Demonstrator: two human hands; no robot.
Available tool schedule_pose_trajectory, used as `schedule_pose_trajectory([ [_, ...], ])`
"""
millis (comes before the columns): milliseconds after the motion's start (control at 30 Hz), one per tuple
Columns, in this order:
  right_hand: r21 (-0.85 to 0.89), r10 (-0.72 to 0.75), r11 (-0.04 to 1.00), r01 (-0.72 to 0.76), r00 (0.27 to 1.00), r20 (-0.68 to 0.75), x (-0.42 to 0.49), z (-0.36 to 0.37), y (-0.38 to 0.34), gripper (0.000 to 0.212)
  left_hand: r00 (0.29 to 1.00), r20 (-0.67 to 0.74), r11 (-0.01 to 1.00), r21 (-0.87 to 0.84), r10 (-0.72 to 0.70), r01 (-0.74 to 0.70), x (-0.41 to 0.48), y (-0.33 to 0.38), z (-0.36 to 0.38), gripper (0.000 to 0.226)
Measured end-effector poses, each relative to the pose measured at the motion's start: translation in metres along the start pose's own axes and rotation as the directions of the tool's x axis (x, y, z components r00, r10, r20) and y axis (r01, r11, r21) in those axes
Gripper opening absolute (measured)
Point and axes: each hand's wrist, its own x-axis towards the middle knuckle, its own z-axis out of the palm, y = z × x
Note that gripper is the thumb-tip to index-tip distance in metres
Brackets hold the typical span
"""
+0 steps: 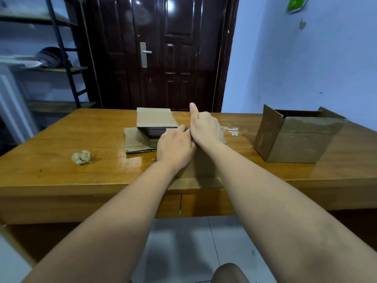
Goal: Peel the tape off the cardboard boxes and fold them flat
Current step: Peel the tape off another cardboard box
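1. A crumpled wad of peeled tape [81,157] is lying on the left part of the counter [51,166], well apart from the boxes; one strip is judged already removed.
2. Near the counter's middle, a half-collapsed box [152,124] is resting on a flat piece of cardboard [135,142], its upper panel leaning back and its inside still open.
3. The left hand [175,149] is being pressed, knuckles up and fingers curled, against the cardboard in front of the person [201,166]; whether anything is pinched in it cannot be told.
4. The right hand [205,127] is being held just beside it, touching it, thumb raised and fingers curled downward; its grip is likewise hidden.
5. A clear strip of tape [229,129] is lying on the counter just right of the hands.
6. At the right, an open box [295,137] is standing unfolded, flaps up.
7. The step in hand is judged to be the flattening or tape-picking of the middle cardboard; next, the panels are to be pressed flat, then the right box taken up.
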Motion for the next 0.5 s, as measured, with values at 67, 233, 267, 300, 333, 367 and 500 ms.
schedule_pose_trajectory([
  [67, -0.008, 0.005, 1.000, -0.005, 1.000, -0.004, 0.004, 0.002, 0.000, 0.064, 0.999, -0.003, 0.999, -0.033, -0.032, 0.032, 0.001, 0.002, 0.000, 0.028],
  [233, 0.086, -0.076, 0.994, 0.071, 0.996, 0.054, 0.009, 0.008, 0.010, 0.048, 0.992, 0.044, 0.979, -0.162, -0.115, 0.121, 0.005, 0.003, -0.005, 0.021],
  [267, 0.120, -0.107, 0.988, 0.097, 0.991, 0.086, 0.011, 0.008, 0.012, 0.044, 0.988, 0.075, 0.968, -0.204, -0.134, 0.147, 0.006, 0.003, -0.006, 0.025],
  [300, 0.171, -0.136, 0.978, 0.116, 0.984, 0.111, 0.013, 0.007, 0.013, 0.040, 0.982, 0.108, 0.955, -0.241, -0.152, 0.174, 0.008, 0.002, -0.007, 0.033],
  [333, 0.232, -0.155, 0.965, 0.123, 0.980, 0.124, 0.015, 0.006, 0.014, 0.037, 0.976, 0.141, 0.940, -0.276, -0.165, 0.199, 0.009, 0.001, -0.007, 0.042],
  [367, 0.291, -0.162, 0.949, 0.120, 0.979, 0.125, 0.017, 0.004, 0.017, 0.037, 0.971, 0.168, 0.927, -0.306, -0.172, 0.217, 0.010, 0.000, -0.007, 0.049],
  [500, 0.393, -0.095, 0.918, 0.050, 0.991, 0.097, 0.014, -0.002, 0.019, 0.019, 0.963, 0.183, 0.871, -0.419, -0.197, 0.258, 0.013, 0.000, -0.009, 0.058],
])
